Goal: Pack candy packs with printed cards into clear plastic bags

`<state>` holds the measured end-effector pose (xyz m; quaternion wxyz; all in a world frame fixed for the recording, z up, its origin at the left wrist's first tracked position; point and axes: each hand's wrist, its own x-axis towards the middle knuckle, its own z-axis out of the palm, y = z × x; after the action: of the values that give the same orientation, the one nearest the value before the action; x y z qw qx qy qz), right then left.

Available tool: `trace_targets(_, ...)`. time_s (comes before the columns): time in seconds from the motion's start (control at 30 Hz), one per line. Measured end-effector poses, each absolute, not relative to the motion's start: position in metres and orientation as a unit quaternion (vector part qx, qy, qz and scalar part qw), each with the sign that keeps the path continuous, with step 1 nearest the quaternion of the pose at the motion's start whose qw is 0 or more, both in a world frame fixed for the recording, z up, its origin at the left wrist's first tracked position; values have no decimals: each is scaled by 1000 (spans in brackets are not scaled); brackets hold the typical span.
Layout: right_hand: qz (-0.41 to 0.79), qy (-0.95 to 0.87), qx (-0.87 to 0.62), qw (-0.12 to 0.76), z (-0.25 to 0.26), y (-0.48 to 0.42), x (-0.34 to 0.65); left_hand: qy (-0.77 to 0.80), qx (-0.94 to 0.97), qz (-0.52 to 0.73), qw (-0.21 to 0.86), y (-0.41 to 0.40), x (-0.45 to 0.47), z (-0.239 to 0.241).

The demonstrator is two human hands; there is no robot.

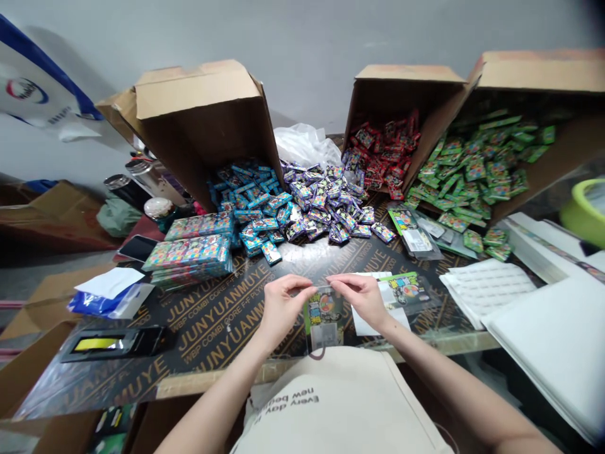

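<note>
Clear plastic bag [326,310] with a green-edged printed panel: one, lower centre of the frame, between the two hands and just ahead of a cream apron [340,410]; whether its lower end rests on the table [203,325] cannot be told. Left hand [286,308]: thumb and fingertips together, pinching the bag's top edge near its left corner. Right hand [363,300]: likewise closed, pinching the same edge near the right corner; the paired grip probably keeps the mouth level and taut while the printed face stays in sight. Second bag [407,287], similar print: one, lying flat beside the right hand, partly over white paper, presumably laid there for easy reach. Cardboard boxes: three, across the upper frame, left box [203,101], middle box [407,73] and right box [543,70], open sides toward the person, apparently so that the contents lie within reach. Small packets, sorted by colour: blue packets [259,200] and purple packets [321,205] heaped at centre, red packets [382,151] inside the middle box, green packets [477,167] spilling from the right one; the separation likely makes each kind quick to pick out. Flat packs [189,249], multicoloured: stacked left of centre, seemingly squared up to save space.
</note>
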<state>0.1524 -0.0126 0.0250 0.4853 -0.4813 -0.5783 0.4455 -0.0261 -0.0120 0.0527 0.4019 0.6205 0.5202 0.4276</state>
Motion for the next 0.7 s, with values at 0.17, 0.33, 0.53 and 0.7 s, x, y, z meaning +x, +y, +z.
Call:
trace_targets(0.17,430,-656,-450,426,36,-10,162,482,674,381,409,-7,-34,63)
trace_targets(0.33,363,-742,-399,398,39,-7,171,454,678,368,445,-14,-38,70)
trace_targets(0.53,455,-717,-393,353,51,4,168,476,659,323,484,-3,-39,66)
trace_targets(0.7,458,-716,-399,344,53,7,170,449,713,308,441,-1,-38,71)
